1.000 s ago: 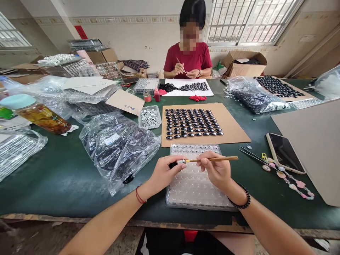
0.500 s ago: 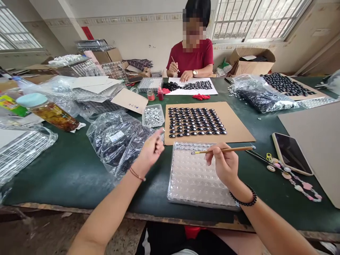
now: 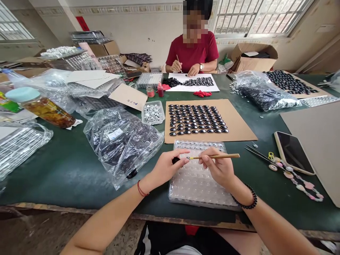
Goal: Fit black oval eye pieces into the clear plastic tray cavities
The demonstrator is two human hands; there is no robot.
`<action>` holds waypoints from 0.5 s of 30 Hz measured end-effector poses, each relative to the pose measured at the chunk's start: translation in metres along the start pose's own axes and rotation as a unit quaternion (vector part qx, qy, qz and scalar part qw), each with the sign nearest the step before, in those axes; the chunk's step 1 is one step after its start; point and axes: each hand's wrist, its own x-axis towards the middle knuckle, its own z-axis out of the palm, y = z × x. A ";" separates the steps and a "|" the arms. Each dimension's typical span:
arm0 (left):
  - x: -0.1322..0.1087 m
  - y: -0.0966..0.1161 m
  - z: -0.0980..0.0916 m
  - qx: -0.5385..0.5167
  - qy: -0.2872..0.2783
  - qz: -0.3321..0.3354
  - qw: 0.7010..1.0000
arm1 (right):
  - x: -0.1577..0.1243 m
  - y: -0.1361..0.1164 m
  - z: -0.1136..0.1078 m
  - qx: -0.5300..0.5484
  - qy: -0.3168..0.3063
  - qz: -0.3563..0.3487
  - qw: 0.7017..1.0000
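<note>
My left hand (image 3: 166, 167) pinches a small black oval bead (image 3: 175, 160) between thumb and fingers, just over the left edge of a clear bubble tray (image 3: 196, 187). My right hand (image 3: 216, 166) grips a thin wooden brush (image 3: 215, 156) held level, its tip almost touching the bead. Beyond the tray lies a brown cardboard sheet (image 3: 239, 124) with rows of black beads (image 3: 198, 118).
A plastic bag of dark parts (image 3: 120, 140) lies left of the tray, a small tub of silver pieces (image 3: 152, 112) behind it. A phone (image 3: 293, 152), tweezers (image 3: 259, 154) and a charm string (image 3: 297, 179) lie right. A person in a red shirt (image 3: 192, 53) works across the table.
My left hand came back from beside the plastic bag to the tray, now pinching a black bead. My right hand brought the brush tip across to meet it.
</note>
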 end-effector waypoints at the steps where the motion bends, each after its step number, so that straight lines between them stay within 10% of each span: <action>1: 0.000 -0.001 0.001 0.019 0.001 0.015 1.000 | 0.000 -0.001 0.000 -0.006 -0.005 -0.009 1.000; 15: 0.003 -0.003 0.000 0.065 0.003 0.027 0.998 | 0.006 -0.011 -0.001 -0.162 -0.046 -0.116 0.979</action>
